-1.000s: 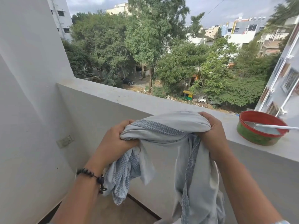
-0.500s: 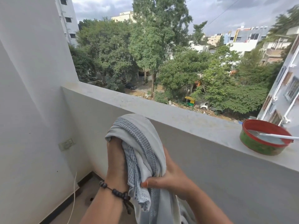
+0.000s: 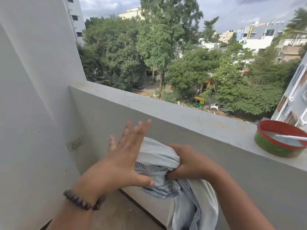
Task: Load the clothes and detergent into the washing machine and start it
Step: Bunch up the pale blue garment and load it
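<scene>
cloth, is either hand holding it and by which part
The right hand grips the grey cloth at its bunched upper fold, the rest hanging below. The left hand is open, fingers spread, thumb touching the cloth.

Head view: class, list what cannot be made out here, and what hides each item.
- Lower end of the grey cloth: cut off by the bottom edge.
- Right hand fingertips: buried in cloth.
- Washing machine, detergent: outside the frame.
- Red-rimmed bowl contents: too unclear.
- Left hand fingers: motion-blurred.

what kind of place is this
Most likely an upper-floor balcony of an apartment block. A waist-high parapet runs across the view, treetops and a parked car lie well below, and a bowl sits on the ledge. No washing machine shows.
</scene>
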